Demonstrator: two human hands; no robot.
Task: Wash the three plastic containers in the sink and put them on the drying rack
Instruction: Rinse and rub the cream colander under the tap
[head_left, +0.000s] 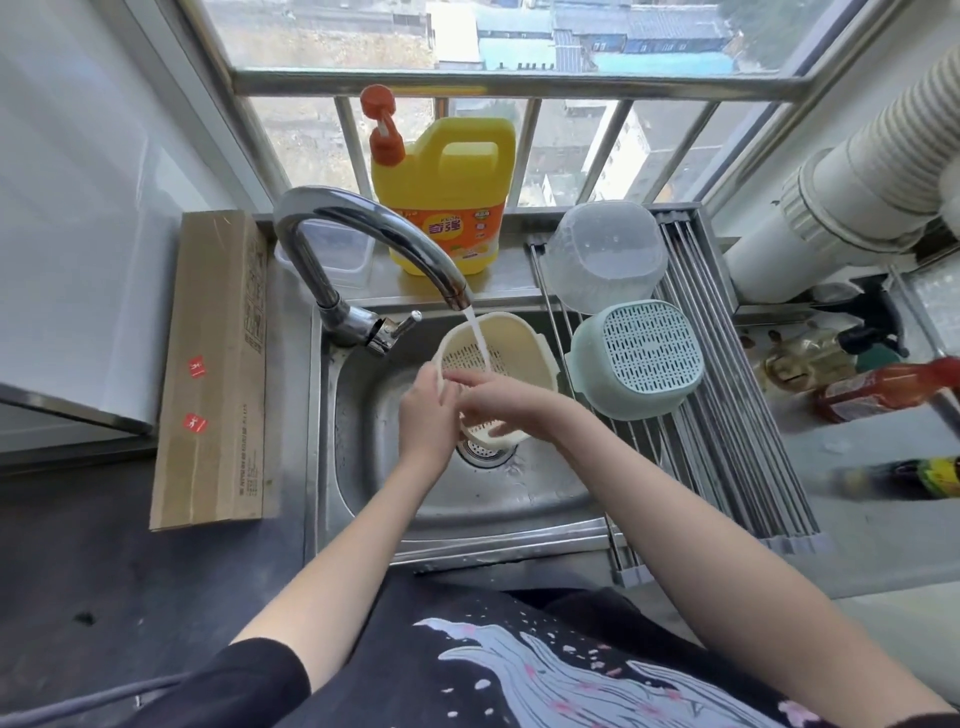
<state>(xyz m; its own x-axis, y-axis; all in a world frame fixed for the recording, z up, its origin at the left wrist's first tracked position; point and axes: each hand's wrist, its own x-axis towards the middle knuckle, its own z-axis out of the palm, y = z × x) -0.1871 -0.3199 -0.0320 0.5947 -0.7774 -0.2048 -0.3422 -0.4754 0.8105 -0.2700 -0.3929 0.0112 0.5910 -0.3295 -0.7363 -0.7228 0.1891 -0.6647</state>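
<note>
A cream perforated plastic basket is tilted over the steel sink, under the running stream from the tap. My left hand grips its near rim on the left. My right hand holds its near side and base, fingers spread along the rim. On the roll-up drying rack to the right, a clear plastic container and a pale green perforated basket both rest upside down.
A yellow detergent jug with an orange pump stands on the sill behind the tap. A long cardboard box lies left of the sink. Bottles lie on the counter right of the rack. A white duct hangs at upper right.
</note>
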